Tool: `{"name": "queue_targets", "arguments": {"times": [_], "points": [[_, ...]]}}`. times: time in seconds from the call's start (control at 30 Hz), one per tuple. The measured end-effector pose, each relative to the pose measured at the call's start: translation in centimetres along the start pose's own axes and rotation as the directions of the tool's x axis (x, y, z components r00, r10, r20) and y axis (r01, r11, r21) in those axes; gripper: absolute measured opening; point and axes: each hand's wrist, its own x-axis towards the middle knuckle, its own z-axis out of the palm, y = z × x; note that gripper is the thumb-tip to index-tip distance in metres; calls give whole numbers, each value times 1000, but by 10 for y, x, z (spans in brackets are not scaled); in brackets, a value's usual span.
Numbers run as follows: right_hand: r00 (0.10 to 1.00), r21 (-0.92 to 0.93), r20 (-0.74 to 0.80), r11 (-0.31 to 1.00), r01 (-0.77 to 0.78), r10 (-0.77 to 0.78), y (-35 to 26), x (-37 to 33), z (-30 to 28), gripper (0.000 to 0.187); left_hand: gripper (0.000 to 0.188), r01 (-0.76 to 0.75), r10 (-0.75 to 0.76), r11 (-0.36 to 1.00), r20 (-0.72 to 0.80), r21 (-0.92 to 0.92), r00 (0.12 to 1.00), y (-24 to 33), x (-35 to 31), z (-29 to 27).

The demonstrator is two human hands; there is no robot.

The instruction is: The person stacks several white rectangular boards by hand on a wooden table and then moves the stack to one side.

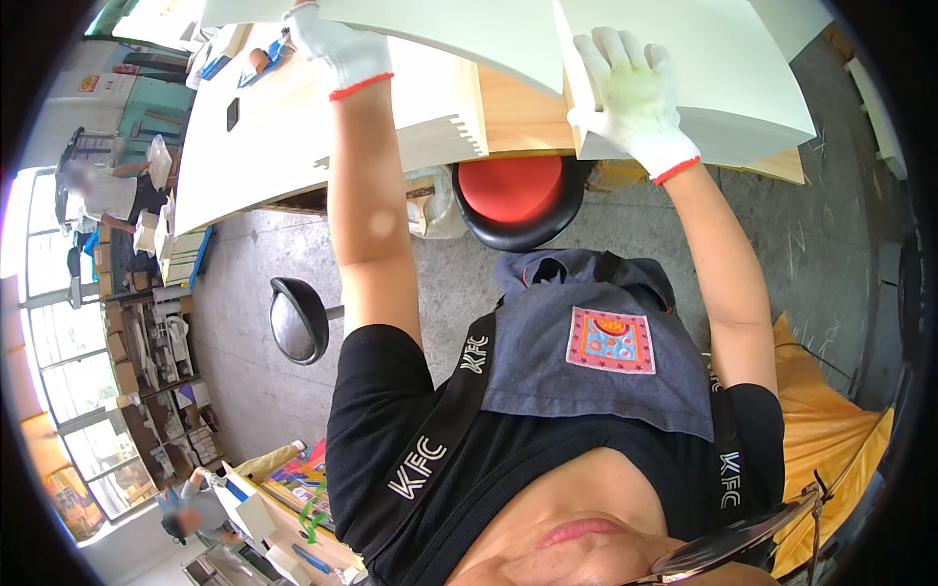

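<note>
My right hand [635, 98], in a white knit glove with a red cuff, lies with spread fingers on a white board [728, 103], near its left edge. My left hand [342, 54], gloved the same way, reaches to the top edge over a long white panel [459, 34]. Its fingers are mostly cut off by the picture's edge, so its grip is unclear. Between the hands sits bare pale wood [528, 112], beside a light side piece with notched, finger-jointed ends [430, 135].
A worktable [210, 171] carries a dark phone-like object [233, 114] and blue items [264, 66]. Under its front stands a red-seated stool [513, 186]; another black stool [298, 320] is at left. Two people work at the far left. A yellow cloth [821, 430] hangs at right.
</note>
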Motion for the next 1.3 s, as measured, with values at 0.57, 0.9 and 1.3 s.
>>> {"name": "queue_targets", "arguments": {"times": [0.57, 0.9, 1.3], "points": [[957, -24, 264, 992, -122, 124, -8, 2, -22, 94, 47, 133, -139, 979, -30, -153, 990, 38, 102, -38], [825, 369, -563, 878, 305, -50, -70, 69, -108, 62, 45, -250, 244, 968, -139, -31, 960, 83, -4, 59], [959, 868, -53, -461, 182, 280, -126, 139, -77, 45, 77, -501, 117, -314, 556, 807, 823, 183, 27, -81]]}}
